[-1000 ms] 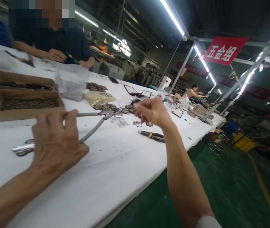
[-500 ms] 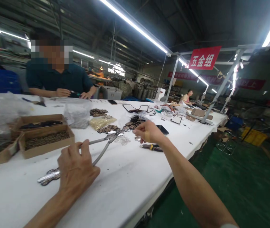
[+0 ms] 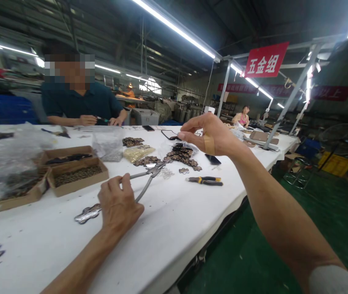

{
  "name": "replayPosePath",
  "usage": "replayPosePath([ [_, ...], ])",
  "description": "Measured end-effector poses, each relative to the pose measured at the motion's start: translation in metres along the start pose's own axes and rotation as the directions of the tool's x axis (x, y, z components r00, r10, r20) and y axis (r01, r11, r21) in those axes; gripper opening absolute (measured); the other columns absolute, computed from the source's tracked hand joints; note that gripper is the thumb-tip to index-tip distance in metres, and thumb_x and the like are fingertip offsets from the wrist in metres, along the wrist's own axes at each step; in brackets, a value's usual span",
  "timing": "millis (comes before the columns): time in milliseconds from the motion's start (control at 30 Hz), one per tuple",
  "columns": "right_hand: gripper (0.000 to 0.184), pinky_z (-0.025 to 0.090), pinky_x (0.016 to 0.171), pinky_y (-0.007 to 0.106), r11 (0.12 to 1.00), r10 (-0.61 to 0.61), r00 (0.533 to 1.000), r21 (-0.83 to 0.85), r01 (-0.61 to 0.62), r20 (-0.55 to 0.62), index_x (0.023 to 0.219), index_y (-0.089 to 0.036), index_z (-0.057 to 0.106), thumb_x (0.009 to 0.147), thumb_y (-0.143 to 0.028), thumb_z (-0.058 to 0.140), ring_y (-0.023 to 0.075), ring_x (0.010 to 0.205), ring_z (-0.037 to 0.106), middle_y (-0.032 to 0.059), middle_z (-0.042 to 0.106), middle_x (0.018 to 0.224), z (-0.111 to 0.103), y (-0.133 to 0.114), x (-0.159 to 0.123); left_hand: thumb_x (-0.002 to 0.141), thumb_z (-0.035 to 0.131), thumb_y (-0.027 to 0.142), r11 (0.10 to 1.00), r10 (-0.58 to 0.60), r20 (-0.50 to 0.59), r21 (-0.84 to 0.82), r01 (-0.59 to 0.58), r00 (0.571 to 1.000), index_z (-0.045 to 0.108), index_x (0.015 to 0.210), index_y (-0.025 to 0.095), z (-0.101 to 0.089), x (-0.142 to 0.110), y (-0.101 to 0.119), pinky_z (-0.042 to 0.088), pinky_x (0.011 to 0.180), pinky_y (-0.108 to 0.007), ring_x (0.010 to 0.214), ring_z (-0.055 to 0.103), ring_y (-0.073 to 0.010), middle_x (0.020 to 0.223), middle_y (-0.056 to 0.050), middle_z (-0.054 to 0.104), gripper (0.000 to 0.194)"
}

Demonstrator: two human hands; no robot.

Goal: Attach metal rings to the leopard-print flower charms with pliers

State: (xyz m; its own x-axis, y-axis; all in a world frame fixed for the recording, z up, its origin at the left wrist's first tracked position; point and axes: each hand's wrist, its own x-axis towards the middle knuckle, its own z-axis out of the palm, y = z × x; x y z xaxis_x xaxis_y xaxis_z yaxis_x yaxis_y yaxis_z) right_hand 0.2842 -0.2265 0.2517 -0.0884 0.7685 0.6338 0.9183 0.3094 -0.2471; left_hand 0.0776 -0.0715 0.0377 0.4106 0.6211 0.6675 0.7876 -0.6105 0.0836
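My left hand [image 3: 118, 204] is wrapped round the grey handles of long-nosed pliers [image 3: 149, 173], whose jaws point away over the white table. Raised above the table on the right is my right hand [image 3: 210, 134], with a tan bandage on it. Its thumb and forefinger are brought together; whatever may be between them is too small to make out. Past the pliers' tips spreads a pile of dark, flower-edged metal pieces [image 3: 181, 155]. One such piece [image 3: 184, 170] lies apart. Beside my left hand rest silvery scalloped pieces [image 3: 88, 213].
Yellow-and-black cutters [image 3: 206, 180] lie on the white tablecloth [image 3: 174, 228]. Cardboard boxes [image 3: 78, 185] of small parts and plastic bags [image 3: 5, 163] stand left. A yellow bag [image 3: 138, 153] and a phone [image 3: 212, 159] lie farther back. A co-worker [image 3: 82, 102] sits across the table.
My right hand has risen from near the pile, up and to the right, uncovering the cutters and the single piece. My left hand still grips the pliers; the view has shifted slightly.
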Motion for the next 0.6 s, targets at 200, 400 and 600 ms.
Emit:
replayPosePath([
  [200,0.03,0.047,0.073,0.027,0.994,0.008,1.0,-0.108,-0.007,0.009,0.091,-0.014,0.076,0.088,-0.041,0.064,0.0192,0.08,0.066,0.0069,0.074,0.085,0.017,0.012,-0.004,0.064,0.057,0.014,0.999,0.006,-0.01,-0.054,-0.006,1.0,0.037,0.134,0.009,0.005,-0.003,-0.003,0.037,0.089,-0.044,0.112,0.042,-0.0357,0.126,-0.021,0.044,0.074],
  [400,0.026,0.047,0.076,0.028,0.998,0.029,0.997,-0.065,-0.025,0.068,0.093,-0.017,0.077,0.089,-0.037,0.061,0.0205,0.084,0.068,0.0073,0.075,0.091,0.072,0.019,-0.013,0.061,0.059,0.01,0.998,-0.001,-0.025,-0.059,-0.001,1.0,0.039,0.135,0.007,0.003,-0.01,-0.006,0.038,0.092,-0.046,0.112,0.043,-0.0344,0.124,-0.021,0.046,0.077],
  [600,0.017,0.05,0.075,0.029,0.989,0.033,0.947,-0.148,0.015,0.319,0.089,-0.019,0.074,0.085,-0.034,0.069,0.0223,0.086,0.067,0.0089,0.073,0.091,0.158,-0.037,0.014,0.058,0.064,0.01,0.989,-0.068,-0.035,-0.131,0.063,0.997,0.048,0.131,0.017,0.004,-0.006,-0.007,0.039,0.086,-0.05,0.112,0.046,-0.0334,0.123,-0.017,0.051,0.075],
])
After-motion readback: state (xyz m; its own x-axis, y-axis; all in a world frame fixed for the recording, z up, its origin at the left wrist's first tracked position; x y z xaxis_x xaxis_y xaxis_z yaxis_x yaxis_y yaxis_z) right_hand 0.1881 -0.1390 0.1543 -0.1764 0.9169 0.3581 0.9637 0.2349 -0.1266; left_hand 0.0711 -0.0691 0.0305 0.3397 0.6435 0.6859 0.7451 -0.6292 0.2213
